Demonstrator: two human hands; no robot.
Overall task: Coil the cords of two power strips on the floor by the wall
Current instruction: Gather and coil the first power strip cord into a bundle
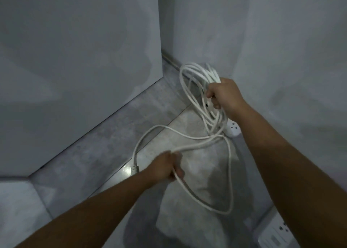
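Both hands are closing on the same thin white round power cord (185, 135). Reaching far forward with a nearly straight arm, the right hand (223, 94) is gripping a bundle of several finished loops (195, 78), its fingers curled around the strands and knuckles facing the camera. That bundle is hanging roughly upright from the fist, its long axis running from the corner of the room down toward the floor. Lower and nearer, the left hand (167, 168) is clenching into a fist around a loose stretch of the cord — motion blur is softening the fingers, so the exact finger placement cannot be told.

From the left fist one big slack loop (230, 172) is drooping down and to the right, then climbing back toward the held bundle; another loop is arcing out to the left over the floor. The cord's white plug end (134, 169) is lying just left of the left wrist.

Beneath the right wrist the white plastic power strip (233, 128) is peeking out, its long axis seemingly angled up and left — mostly hidden. A second white power strip (276, 234) is lying at the bottom right corner by the wall. Around everything are the grey mottled tile floor (112, 140) and the pale grey walls (75, 60).
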